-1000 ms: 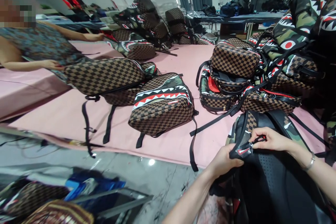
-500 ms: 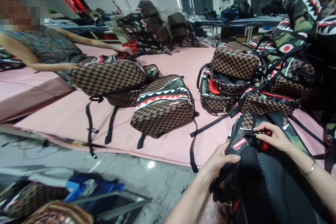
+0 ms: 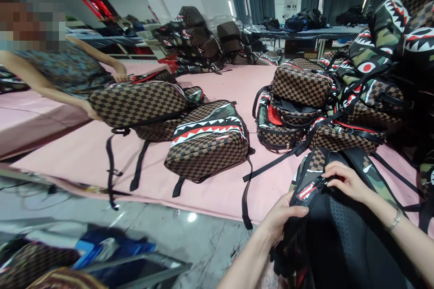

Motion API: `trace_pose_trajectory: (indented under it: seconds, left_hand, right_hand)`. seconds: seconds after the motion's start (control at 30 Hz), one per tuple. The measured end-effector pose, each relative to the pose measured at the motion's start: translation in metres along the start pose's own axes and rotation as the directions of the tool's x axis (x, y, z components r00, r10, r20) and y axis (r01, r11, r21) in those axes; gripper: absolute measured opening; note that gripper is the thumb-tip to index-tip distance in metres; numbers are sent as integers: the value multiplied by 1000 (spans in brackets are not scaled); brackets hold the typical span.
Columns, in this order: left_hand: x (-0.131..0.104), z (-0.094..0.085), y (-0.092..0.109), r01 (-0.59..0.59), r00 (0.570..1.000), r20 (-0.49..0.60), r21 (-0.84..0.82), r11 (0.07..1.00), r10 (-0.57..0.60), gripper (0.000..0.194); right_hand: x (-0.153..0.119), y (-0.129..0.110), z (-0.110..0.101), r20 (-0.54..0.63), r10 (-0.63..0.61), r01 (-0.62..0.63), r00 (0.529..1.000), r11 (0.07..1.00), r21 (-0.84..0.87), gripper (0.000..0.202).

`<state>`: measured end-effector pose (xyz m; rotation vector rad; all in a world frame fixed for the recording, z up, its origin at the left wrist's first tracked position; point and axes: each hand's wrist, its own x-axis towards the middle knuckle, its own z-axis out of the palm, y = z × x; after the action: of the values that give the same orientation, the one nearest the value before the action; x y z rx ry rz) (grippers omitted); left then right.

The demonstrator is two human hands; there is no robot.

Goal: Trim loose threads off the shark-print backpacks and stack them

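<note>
The backpack [image 3: 342, 239] stands at the lower right with its black padded back towards me. Camouflage and brown check show along its upper edge. My left hand [image 3: 283, 214] grips its left side edge, the thumb lying on the front just below a red-and-white label [image 3: 307, 191] under clear plastic. My right hand [image 3: 344, 180] is closed in a pinch beside the label's upper right end. Something small and dark shows at its fingertips, too small to make out. A black shoulder strap [image 3: 352, 156] runs up behind that hand.
A pink-covered table [image 3: 217, 198] carries a shark-mouth backpack [image 3: 210, 144] and stacked check backpacks [image 3: 301, 83]. A taller pile [image 3: 383, 58] rises at right. Across the table, another person [image 3: 64, 67] handles a check backpack [image 3: 139, 104]. Below left is a metal frame [image 3: 152, 266].
My right hand has moved slightly left and down to the label, and the red piece under it no longer shows. The other person's hands have shifted along their backpack.
</note>
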<state>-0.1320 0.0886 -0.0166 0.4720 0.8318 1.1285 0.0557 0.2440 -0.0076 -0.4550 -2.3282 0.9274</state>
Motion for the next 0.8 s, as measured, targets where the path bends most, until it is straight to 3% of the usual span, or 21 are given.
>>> trace_pose_trajectory:
  seconds: [0.23,0.5,0.67,0.8]
  left_hand:
    - [-1,5,5,8,1000,-7,40,999,-8,43]
    - [1,13,9,-79,996,-24,206,975,86,46]
    - [2,20,6,-112,993,-9,188,976,116,49]
    - [6,29,2,-153,987,-25,166,974,159,50]
  right_hand:
    - [2,-6,2,72,-47,48,996,999,-13,14]
    - [1,-23,2,105,-83,92,991,993,-77,17]
    - [-5,-32,5,62,-81,89,995,986,-142,14]
    - [-24,-38,10,-86,-16,-1,996,982,-189,11]
